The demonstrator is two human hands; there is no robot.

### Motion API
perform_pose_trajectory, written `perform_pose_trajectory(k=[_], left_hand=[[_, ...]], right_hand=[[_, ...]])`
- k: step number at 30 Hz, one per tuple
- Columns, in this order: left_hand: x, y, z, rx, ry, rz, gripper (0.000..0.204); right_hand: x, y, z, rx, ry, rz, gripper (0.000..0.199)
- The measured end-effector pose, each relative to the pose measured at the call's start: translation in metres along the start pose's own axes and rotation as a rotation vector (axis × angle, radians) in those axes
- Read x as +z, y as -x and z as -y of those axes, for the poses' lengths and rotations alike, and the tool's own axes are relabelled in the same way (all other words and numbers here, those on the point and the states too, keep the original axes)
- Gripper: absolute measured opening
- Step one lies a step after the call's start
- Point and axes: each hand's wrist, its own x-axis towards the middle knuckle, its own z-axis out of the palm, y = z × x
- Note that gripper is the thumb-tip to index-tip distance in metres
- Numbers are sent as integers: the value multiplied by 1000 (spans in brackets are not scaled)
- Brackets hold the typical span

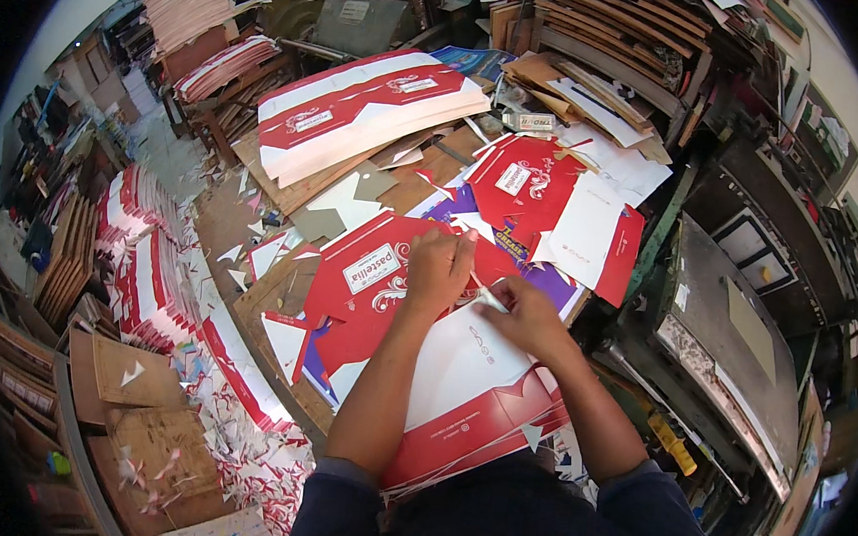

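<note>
A flat red and white printed card sheet (370,264) lies on the worktable before me, over other sheets with red and white panels (473,359). My left hand (439,269) is closed at the sheet's middle, its fingers curled together and mostly hiding what they grip. Close by on the right, my right hand (526,320) pinches a small white card piece (489,299) between thumb and fingers. This piece sits in the gap between both hands, at the border of the red and white areas. Whether it is still joined to the sheet, I cannot tell.
A thick stack of printed sheets (360,111) stands at the back. Another red cut sheet (523,180) lies beyond my hands. Piles of card (153,281) and heaped paper scraps (251,454) fill the floor at left. A large metal machine (738,356) stands at right.
</note>
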Motion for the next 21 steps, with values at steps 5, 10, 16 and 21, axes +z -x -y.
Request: perform_pose_trajectory(k=[5, 10, 16, 21], left_hand=[[-4, 5, 9, -28, 12, -15, 56], [-5, 2, 1, -31, 57, -26, 57], [-4, 3, 11, -54, 45, -5, 57], [-3, 3, 4, -43, 51, -2, 57]], right_hand=[[-26, -20, -12, 34, 18, -158, 22], [-52, -35, -32, 18, -200, -228, 24], [-16, -20, 6, 12, -329, 148, 40], [-6, -26, -20, -180, -241, 127, 31]])
